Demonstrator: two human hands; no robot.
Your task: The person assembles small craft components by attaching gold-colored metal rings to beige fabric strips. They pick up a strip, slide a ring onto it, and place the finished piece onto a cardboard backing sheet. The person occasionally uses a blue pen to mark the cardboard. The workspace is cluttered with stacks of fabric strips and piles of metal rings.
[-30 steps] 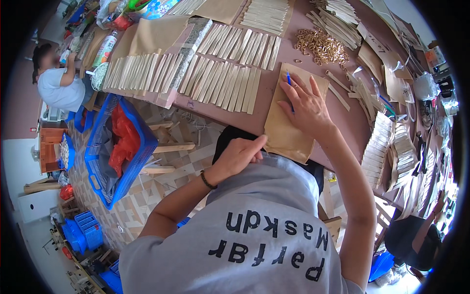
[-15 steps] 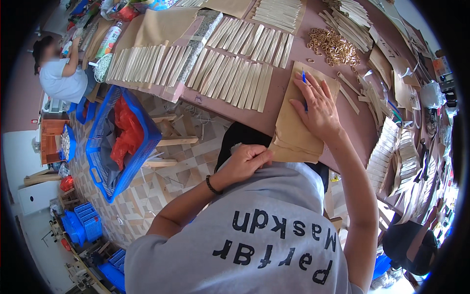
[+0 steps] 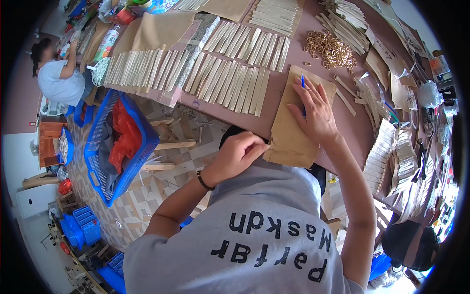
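Observation:
A brown sheet [image 3: 289, 142] lies on the near edge of the dark red table [image 3: 289, 59] and hangs a little over it. My left hand [image 3: 240, 153] is closed on the sheet's lower left corner at the table edge. My right hand [image 3: 317, 116] rests flat on the sheet's upper part, fingers spread. A blue pen [image 3: 303, 87] sticks up between its fingers and points away from me. My grey printed shirt fills the lower middle of the view.
Rows of tan strips [image 3: 235, 73] cover the table's left half. A pile of gold rings [image 3: 330, 49] lies beyond the sheet, and stacks of strips [image 3: 382, 157] line the right. A blue basket [image 3: 98, 161] with red cloth stands on the tiled floor. Another person [image 3: 58, 81] sits far left.
Both hands stay on the brown sheet, the pen still in my right hand. My head has shifted, so the table sits slightly lower and further right in view.

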